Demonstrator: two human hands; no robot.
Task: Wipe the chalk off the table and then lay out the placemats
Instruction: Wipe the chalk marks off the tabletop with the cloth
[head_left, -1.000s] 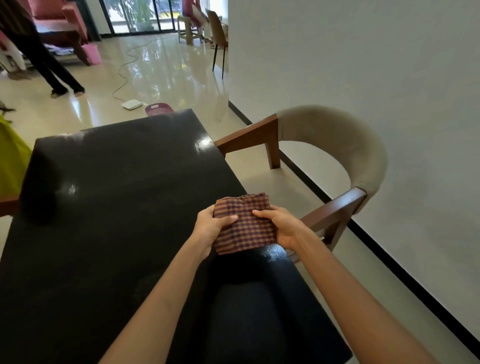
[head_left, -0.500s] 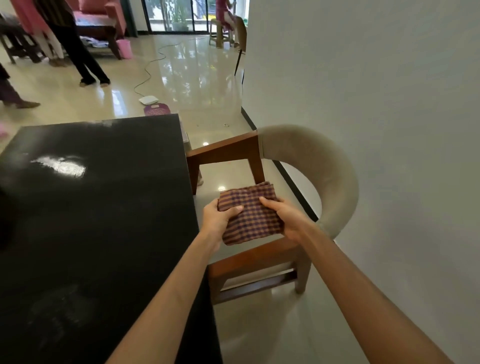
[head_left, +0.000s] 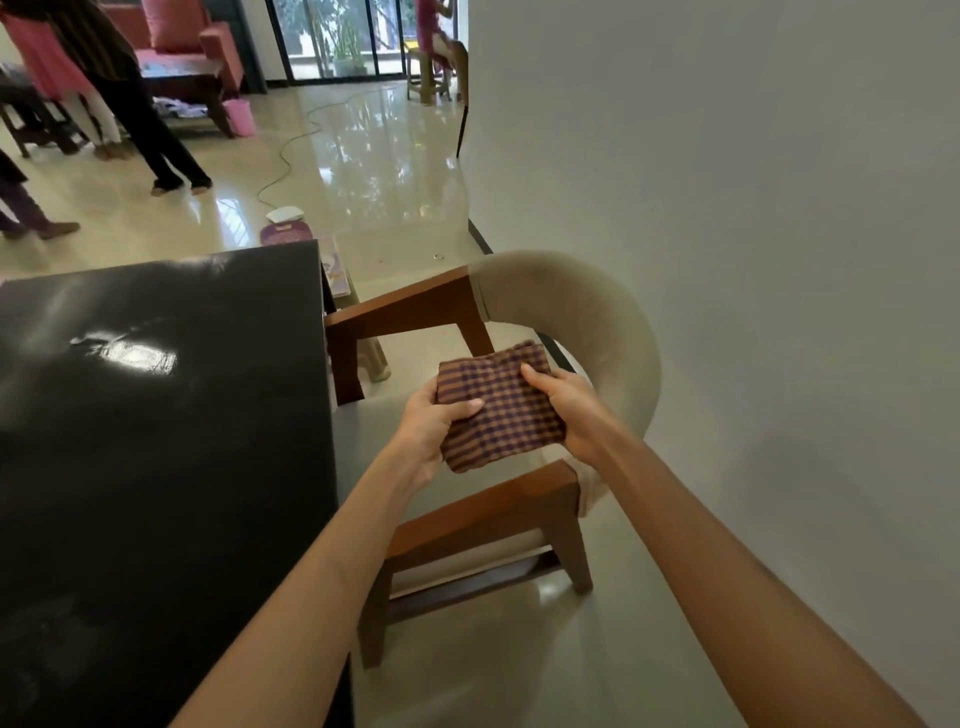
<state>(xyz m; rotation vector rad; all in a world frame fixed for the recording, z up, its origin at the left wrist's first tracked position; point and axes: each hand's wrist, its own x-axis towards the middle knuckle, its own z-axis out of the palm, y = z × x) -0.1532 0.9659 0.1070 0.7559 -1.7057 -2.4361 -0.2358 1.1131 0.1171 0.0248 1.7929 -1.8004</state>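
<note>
Above the seat of a wooden armchair (head_left: 519, 499), both hands hold one folded checked cloth (head_left: 498, 410), brown w/ dark purple lines. Left hand (head_left: 431, 426) grips the cloth's left edge, thumb lying on top, other fingers hidden under the fabric. Right hand (head_left: 566, 410) grips the right edge, thumb pressed on the upper part of the cloth, fingers curled below. The two hands are close together, only the cloth between them, and the cloth is in the air, not touching the chair or the table.

The armchair has a curved beige padded backrest (head_left: 597, 322) and brown wooden arms; it stands just beside the right edge of a black glossy table (head_left: 156, 415), backrest toward the grey wall (head_left: 753, 260). The tabletop shows light reflections near its far part and some faint pale smears near the lower left; I cannot tell if this is chalk. No placemat is seen on the table.

Beyond the table's far corner, on the shiny tiled floor, lie a purple flat thing (head_left: 285, 234) and a small white device (head_left: 284, 213) w/ a cable going away from it. Far left, legs of standing persons (head_left: 150, 140) are visible, near a pink sofa (head_left: 192, 52) and a pink bucket (head_left: 239, 117).
</note>
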